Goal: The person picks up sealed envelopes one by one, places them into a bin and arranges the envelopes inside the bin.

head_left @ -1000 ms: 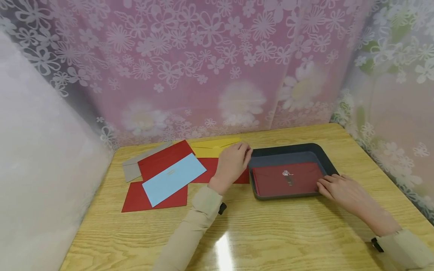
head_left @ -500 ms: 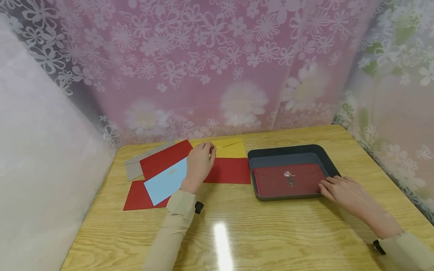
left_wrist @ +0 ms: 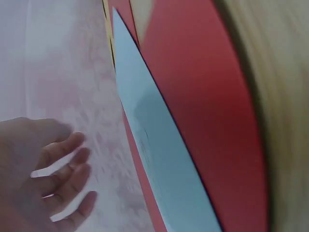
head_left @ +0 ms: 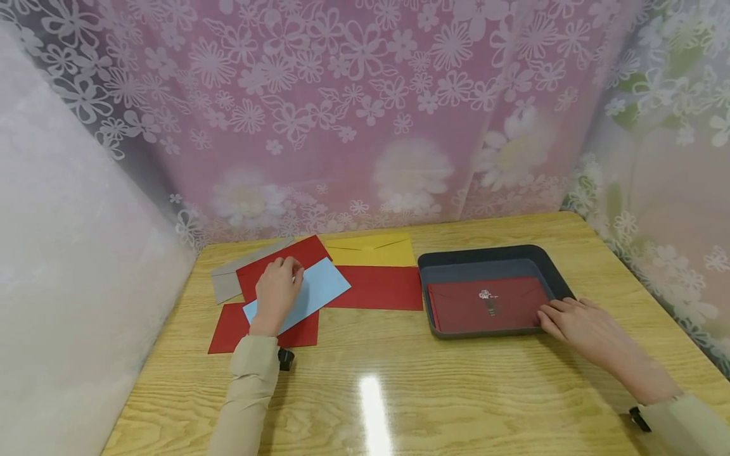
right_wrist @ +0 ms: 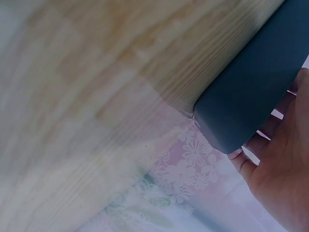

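Note:
My left hand (head_left: pixel 277 291) hovers over a light blue envelope (head_left: pixel 322 285), its fingers loosely bent. The left wrist view shows this hand (left_wrist: pixel 43 174) holding nothing, with the blue envelope (left_wrist: pixel 149 130) lying apart from the fingers. Beneath the blue one lie a red envelope (head_left: pixel 225 332) at the front and another red envelope (head_left: pixel 302 250) behind. At the right, my right hand (head_left: pixel 587 329) grips the near right corner of a dark tray (head_left: pixel 479 256). Its fingers bend over the tray wall (right_wrist: pixel 246 87) in the right wrist view. Inside the tray rest red envelopes (head_left: pixel 456 301), the top one printed with a white flower.
A yellow envelope (head_left: pixel 388 250) and a third red envelope (head_left: pixel 382 288) lie between the pile and the tray. Partly covered, a grey envelope (head_left: pixel 225 288) sits at the far left. Flowered curtain (head_left: pixel 342 158) hangs along the back of the wooden table (head_left: pixel 342 405).
My left hand has moved left, from beside the tray, across the yellow and red envelopes, to above the light blue one. My right hand has stayed on the tray corner.

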### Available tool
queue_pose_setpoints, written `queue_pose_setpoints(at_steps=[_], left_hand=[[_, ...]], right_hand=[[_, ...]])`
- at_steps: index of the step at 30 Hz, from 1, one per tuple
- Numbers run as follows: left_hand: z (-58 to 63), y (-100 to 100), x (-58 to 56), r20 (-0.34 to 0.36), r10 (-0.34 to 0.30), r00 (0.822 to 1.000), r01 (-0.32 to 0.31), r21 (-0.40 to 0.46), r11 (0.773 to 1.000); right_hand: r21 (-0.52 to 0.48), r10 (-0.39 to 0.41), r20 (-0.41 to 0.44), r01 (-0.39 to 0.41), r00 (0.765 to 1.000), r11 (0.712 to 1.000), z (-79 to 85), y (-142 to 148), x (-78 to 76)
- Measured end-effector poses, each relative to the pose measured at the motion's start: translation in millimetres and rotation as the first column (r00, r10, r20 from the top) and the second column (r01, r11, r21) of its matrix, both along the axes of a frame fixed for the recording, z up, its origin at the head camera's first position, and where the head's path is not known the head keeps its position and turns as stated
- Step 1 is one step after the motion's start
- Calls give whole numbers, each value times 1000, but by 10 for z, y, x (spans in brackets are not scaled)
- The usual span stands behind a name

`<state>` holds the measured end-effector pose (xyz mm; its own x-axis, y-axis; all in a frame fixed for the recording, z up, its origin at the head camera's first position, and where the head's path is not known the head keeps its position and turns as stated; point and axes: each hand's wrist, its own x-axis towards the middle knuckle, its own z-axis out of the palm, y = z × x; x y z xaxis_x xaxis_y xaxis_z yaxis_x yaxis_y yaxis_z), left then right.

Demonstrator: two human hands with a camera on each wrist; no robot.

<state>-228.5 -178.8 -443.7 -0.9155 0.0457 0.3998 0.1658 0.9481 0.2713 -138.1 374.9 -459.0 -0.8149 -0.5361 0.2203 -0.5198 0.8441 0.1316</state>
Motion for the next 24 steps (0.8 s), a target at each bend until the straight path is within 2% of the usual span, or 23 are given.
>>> queue_pose_setpoints(at_steps=[5,10,13,18,24], left_hand=[[-72,-299,113,153,22,988,-16,-41,999],[-120,-478,216,254,53,966,-39,-58,998],[-123,-534,239,281,63,958,-49,-58,997],[-122,-587,250,300,56,952,-38,-66,997],[-126,-626,258,309,46,950,-29,-58,998]], right_hand=[[9,-4,6,4,1000,1000,-18,6,8],[17,-38,48,37,998,999,-16,9,12],[15,-60,71,59,996,998,-8,-1,12],[-13,-35,16,35,999,999,-11,-12,12],[-26,-29,5,29,1000,999,-15,-17,7]])
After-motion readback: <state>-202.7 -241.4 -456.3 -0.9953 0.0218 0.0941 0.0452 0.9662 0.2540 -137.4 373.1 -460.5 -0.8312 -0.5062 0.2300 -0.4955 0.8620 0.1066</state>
